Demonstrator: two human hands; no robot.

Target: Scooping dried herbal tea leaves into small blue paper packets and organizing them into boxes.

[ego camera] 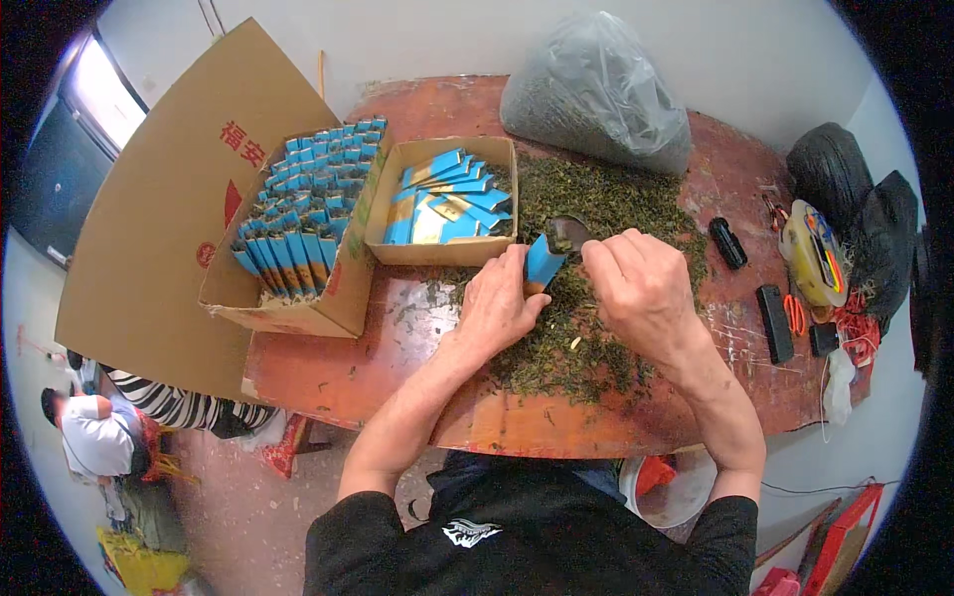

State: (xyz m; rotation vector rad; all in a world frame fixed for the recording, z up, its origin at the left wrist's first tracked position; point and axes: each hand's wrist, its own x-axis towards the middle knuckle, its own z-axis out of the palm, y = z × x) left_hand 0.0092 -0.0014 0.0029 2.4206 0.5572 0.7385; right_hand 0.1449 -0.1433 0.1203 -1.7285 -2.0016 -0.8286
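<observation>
My left hand (501,299) holds a small blue-and-gold paper packet (542,262) tilted over the table, its upper end open. In my right hand (639,287) is a metal scoop (570,229) with some dried leaves in it, at the packet's mouth. Loose dried leaves (618,197), resembling tea, lie spread beneath and behind both hands. Left of the packet, a shallow cardboard box (440,255) holds several flat-looking blue packets (447,216). Further left, a larger cardboard box (350,302) contains rows of upright blue packets (287,257) with leaves showing at their tops.
A clear plastic bag of leaves (596,97) stands at the back. Along the right lie a black device (727,243), a black case (775,324), orange-handled scissors (794,314), a yellowish container (812,249) and black bags (831,167). A person (97,436) sits at lower left.
</observation>
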